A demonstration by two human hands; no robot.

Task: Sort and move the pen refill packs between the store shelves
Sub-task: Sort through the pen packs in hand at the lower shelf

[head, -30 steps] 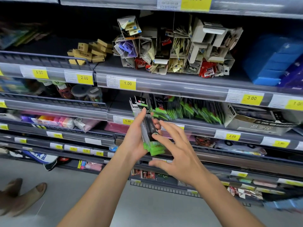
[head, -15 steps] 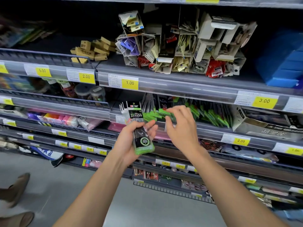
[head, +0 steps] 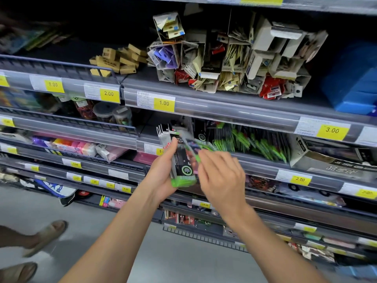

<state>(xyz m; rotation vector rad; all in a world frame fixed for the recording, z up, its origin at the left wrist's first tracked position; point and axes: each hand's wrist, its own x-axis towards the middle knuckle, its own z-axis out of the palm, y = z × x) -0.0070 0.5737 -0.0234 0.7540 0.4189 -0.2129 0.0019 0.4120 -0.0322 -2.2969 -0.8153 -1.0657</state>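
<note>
My left hand point(head: 163, 174) grips an upright stack of black-and-green pen refill packs point(head: 183, 170) in front of the second shelf. My right hand point(head: 222, 178) pinches one more refill pack point(head: 190, 142), blurred by motion, and holds it against the top of that stack. Behind them, more refill packs with green ends point(head: 251, 142) lie in a leaning row on the shelf point(head: 265, 166).
The shelf above holds cardboard display boxes of small items point(head: 234, 58) and blue boxes point(head: 355, 82). A white carton point(head: 326, 156) sits right of the refills. Lower shelves carry erasers and packets. Another person's sandalled feet point(head: 40, 237) stand at bottom left.
My right hand reached to the shelf row, took a refill pack and has come back with it to the stack in my left hand. The view shifted slightly downward.
</note>
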